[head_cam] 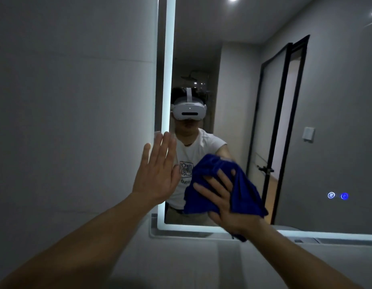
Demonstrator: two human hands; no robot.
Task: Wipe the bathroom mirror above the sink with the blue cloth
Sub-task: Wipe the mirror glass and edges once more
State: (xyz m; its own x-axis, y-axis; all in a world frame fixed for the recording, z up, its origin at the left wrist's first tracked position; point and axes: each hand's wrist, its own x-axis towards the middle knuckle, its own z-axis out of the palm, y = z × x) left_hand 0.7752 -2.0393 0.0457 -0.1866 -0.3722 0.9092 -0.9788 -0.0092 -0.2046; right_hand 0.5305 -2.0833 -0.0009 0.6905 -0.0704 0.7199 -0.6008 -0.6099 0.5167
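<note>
**Two hands low at the mirror's left edge, most of the glass to the right**

Two bare forearms reached up from the near edge of the view. The left hand (158,172) lay flat, fingers straight and only slightly apart, with its fingertips over the lit strip (169,59) that bordered the bathroom mirror (243,80) on the left; it held nothing. Just to its right, the right hand (224,203) had its fingers spread over the bunched blue cloth (246,197) and pressed it against the glass near the lower-left corner, a tail of cloth hanging below the wrist. From that hand the mirror ran up and far to the right, past the reflected door to two glowing touch buttons (337,196), and out of view. The coming stroke probably called for a rightward or upward sweep by the right hand, the nearer one to that glass.
</note>
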